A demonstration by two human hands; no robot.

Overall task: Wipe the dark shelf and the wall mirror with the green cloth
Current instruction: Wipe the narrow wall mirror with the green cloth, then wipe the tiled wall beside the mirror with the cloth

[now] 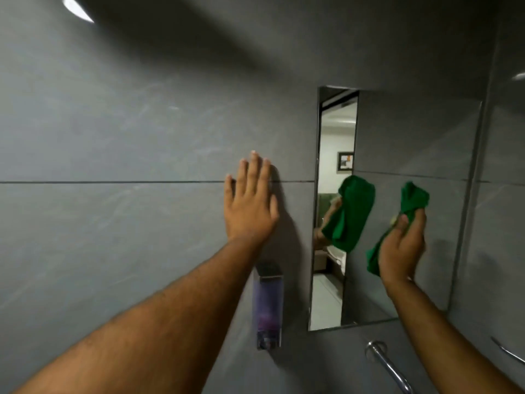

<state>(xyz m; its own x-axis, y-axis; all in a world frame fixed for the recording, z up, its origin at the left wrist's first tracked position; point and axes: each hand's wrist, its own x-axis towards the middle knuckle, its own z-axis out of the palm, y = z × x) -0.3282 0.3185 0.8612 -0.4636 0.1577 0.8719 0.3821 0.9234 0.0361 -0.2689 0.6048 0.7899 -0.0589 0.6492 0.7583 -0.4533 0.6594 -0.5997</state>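
The wall mirror (403, 143) hangs on the grey tiled wall at the right; its glass reflects grey tiles and a bright doorway. My right hand (402, 245) is shut on the bunched green cloth (413, 199) and holds it up in front of the mirror's lower middle; whether the cloth touches the glass I cannot tell. The cloth's reflection shows to its left in the glass. My left hand (250, 200) is flat against the wall tile left of the mirror, fingers spread, holding nothing. No dark shelf is in view.
A wall-mounted soap dispenser (268, 305) with purple liquid sits below my left hand, just left of the mirror's bottom corner. A chrome tap spout (386, 362) juts out under the mirror. A chrome bar (508, 351) shows at the lower right edge.
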